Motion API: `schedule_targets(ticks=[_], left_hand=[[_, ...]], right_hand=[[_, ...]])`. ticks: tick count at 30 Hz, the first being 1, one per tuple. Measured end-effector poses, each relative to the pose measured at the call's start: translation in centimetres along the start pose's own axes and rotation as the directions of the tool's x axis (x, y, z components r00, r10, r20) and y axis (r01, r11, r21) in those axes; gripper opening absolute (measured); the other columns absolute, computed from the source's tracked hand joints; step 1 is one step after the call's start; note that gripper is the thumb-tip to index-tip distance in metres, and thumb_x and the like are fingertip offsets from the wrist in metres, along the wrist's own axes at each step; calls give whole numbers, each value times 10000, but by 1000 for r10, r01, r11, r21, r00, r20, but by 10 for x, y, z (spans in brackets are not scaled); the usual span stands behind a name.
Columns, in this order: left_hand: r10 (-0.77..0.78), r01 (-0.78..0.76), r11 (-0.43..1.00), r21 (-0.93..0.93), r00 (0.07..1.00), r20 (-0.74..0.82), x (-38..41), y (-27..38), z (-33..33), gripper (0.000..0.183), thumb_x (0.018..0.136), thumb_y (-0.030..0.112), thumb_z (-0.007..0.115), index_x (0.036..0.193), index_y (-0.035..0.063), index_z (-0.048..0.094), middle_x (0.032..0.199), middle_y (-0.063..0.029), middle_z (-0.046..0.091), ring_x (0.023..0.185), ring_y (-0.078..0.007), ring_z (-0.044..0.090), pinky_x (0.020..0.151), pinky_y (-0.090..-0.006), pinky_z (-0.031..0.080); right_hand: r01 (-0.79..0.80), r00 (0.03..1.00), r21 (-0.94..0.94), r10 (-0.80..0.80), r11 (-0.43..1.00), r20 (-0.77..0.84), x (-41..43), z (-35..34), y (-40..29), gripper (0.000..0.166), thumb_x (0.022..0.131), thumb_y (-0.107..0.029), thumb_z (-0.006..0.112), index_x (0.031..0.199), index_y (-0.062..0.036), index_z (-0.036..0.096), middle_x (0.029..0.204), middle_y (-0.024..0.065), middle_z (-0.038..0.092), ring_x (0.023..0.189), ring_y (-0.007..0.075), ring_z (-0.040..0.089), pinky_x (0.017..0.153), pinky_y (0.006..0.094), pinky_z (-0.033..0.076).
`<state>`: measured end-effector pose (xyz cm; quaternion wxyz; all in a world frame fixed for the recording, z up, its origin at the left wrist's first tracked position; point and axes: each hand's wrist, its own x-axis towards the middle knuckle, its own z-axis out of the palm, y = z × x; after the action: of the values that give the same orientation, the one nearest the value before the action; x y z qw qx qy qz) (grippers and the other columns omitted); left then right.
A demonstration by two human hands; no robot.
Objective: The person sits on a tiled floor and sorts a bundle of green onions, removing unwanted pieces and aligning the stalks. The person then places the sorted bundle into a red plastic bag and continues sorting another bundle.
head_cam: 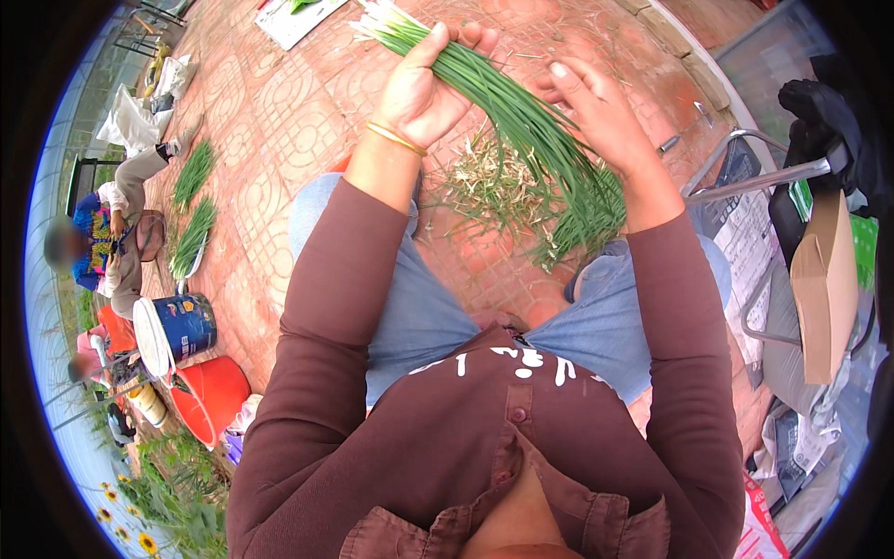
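A bundle of long green stalks, apparently garlic chives [513, 105], lies across my left hand [429, 91], which grips it near the pale root ends. The leafy ends hang down towards the lower right. My right hand [594, 105], with fingers slightly bent and apart, is beside the bundle's right edge; whether the fingertips touch any leaf I cannot tell. Below the bundle, a heap of dry and green trimmings [489, 178] lies on the paving between my knees. More green stalks [594, 216] lie on the ground near my right foot, partly behind the held leaves.
To the left, a seated person [105, 237] has two bundles of chives [194, 175] close by. A blue bucket [188, 325] and a red bucket [216, 395] stand nearer me. A white board [293, 28] lies ahead; a metal-framed chair [761, 178] with a cardboard box [824, 293] is at right.
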<state>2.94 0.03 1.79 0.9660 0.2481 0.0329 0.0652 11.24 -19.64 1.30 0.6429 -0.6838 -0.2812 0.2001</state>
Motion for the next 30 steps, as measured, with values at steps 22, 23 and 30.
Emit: schedule_targets(ticks=[22, 23, 30], left_hand=[[59, -55, 988, -141, 998, 23, -12, 18, 0, 117, 848, 48, 467, 872, -31, 551, 937, -126, 601, 1093, -304, 541, 1085, -495, 349], [59, -54, 990, -130, 997, 39, -13, 17, 1, 117, 848, 49, 468, 872, -29, 552, 943, -127, 601, 1098, -305, 540, 1084, -497, 350], [66, -61, 996, -71, 996, 64, -12, 17, -2, 89, 856, 44, 491, 893, 8, 564, 939, -106, 606, 1087, -292, 547, 1069, -489, 367]], right_hand=[[453, 889, -598, -383, 661, 251, -28, 3, -29, 112, 759, -143, 667, 838, -64, 670, 647, 43, 572, 578, 195, 532, 615, 334, 386], [447, 893, -586, -373, 676, 252, -27, 3, -28, 115, 773, -149, 662, 839, -55, 669, 645, 38, 572, 576, 178, 528, 605, 324, 390], [232, 970, -84, -224, 969, 99, -26, 3, -27, 237, 887, -218, 598, 838, 7, 656, 684, -5, 588, 629, 56, 496, 565, 249, 393]])
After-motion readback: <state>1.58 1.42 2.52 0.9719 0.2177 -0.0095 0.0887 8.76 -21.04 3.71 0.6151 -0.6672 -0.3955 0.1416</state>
